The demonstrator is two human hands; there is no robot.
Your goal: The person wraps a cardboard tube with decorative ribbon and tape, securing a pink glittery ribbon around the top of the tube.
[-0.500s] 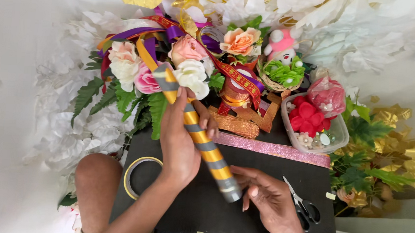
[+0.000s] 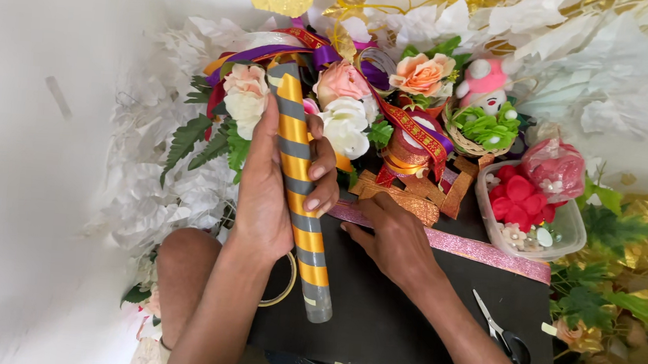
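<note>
Left hand (image 2: 266, 193) gripped the gold-and-grey striped tube (image 2: 298, 188), swung from tilted to near 12–6 o'clock; right hand (image 2: 396, 240) moved up, fingers flat on pink glitter ribbon (image 2: 479, 250).

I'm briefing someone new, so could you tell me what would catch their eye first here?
The left hand grips a gold and grey striped tube over a black board. The right hand rests beside it, on a glittery pink ribbon. Behind lie bright artificial flowers, with scissors at lower right.
</note>
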